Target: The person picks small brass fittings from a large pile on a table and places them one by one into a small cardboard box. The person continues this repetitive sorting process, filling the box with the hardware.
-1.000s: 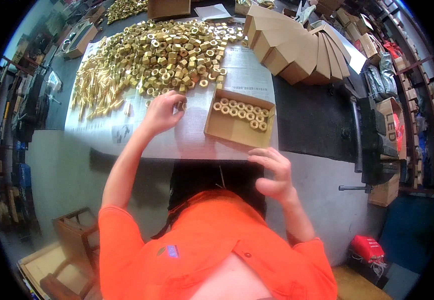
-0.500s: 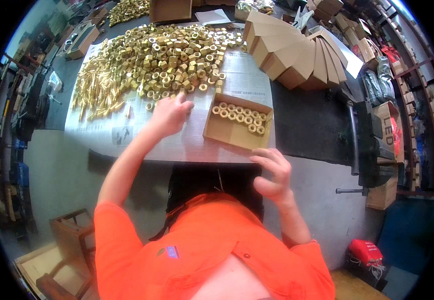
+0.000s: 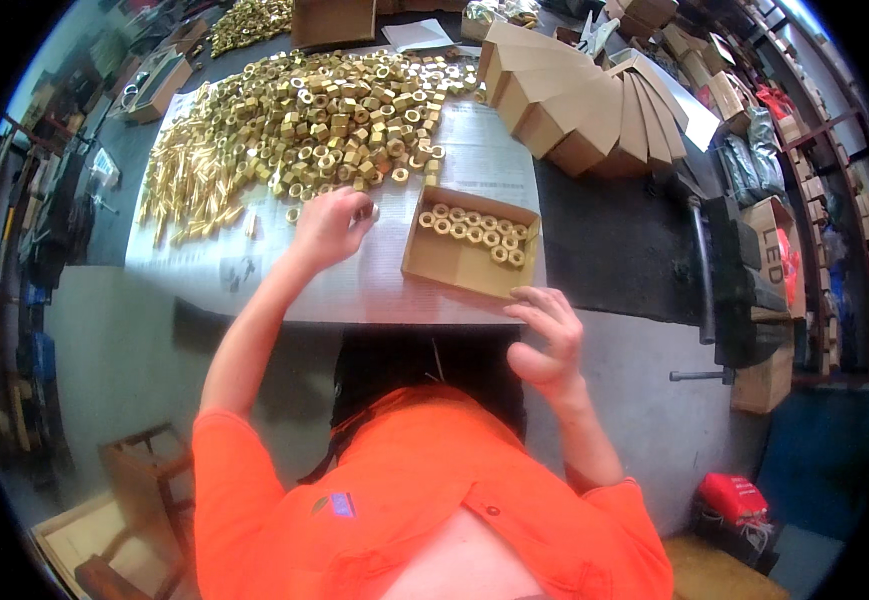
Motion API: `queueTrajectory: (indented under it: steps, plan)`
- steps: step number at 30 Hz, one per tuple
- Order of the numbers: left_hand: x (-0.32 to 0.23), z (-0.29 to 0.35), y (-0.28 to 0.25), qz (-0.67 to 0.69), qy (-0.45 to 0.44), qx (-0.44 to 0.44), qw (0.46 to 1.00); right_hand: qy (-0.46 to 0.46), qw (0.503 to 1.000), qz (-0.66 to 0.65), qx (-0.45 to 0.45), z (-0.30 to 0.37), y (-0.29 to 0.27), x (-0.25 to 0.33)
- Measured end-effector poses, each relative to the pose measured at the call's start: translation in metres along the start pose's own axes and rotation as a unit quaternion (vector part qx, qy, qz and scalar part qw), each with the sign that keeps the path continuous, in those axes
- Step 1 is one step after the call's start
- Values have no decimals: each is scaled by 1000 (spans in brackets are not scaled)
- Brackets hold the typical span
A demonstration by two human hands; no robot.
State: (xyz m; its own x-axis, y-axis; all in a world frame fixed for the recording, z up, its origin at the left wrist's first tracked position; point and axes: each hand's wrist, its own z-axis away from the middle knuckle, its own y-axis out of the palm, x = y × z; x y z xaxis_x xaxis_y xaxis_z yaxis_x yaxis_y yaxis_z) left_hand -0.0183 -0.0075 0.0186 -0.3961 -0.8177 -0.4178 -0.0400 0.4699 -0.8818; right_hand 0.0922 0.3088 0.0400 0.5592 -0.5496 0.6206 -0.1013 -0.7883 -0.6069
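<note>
A large heap of brass hex nuts (image 3: 339,115) covers the far part of the paper-covered table. My left hand (image 3: 329,228) is at the heap's near edge, its fingers curled together. A small pale spot shows at its fingertips, too small to make out. To its right is an open shallow cardboard box (image 3: 454,268), with several brass nuts (image 3: 472,230) in neat rows along its far side and bare cardboard in front. My right hand (image 3: 549,340) is open at the box's near right corner, fingertips close to or touching it; which, I cannot tell.
Slim brass pins (image 3: 189,190) lie heaped left of the nuts. Folded cardboard boxes (image 3: 584,110) fan out at the back right. A dark vise (image 3: 739,270) stands at the right edge. Another brass heap (image 3: 249,25) and an empty-looking brown box (image 3: 334,22) are farther back.
My left hand has turned a little at the heap's edge, its fingertips now pointing right, towards the box. My right hand stays by the box corner. The nuts in the box look the same.
</note>
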Motion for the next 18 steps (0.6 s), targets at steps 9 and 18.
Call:
queueTrajectory:
  steps: [9, 18]
  plan:
    - [-88, -28, 20, 52, 145, 61, 986, 2, 1000, 6, 0, -1, 6, -1]
    - [-106, -42, 70, -12, 149, 91, 985, 7, 1000, -7, -1, -1, 6, -2]
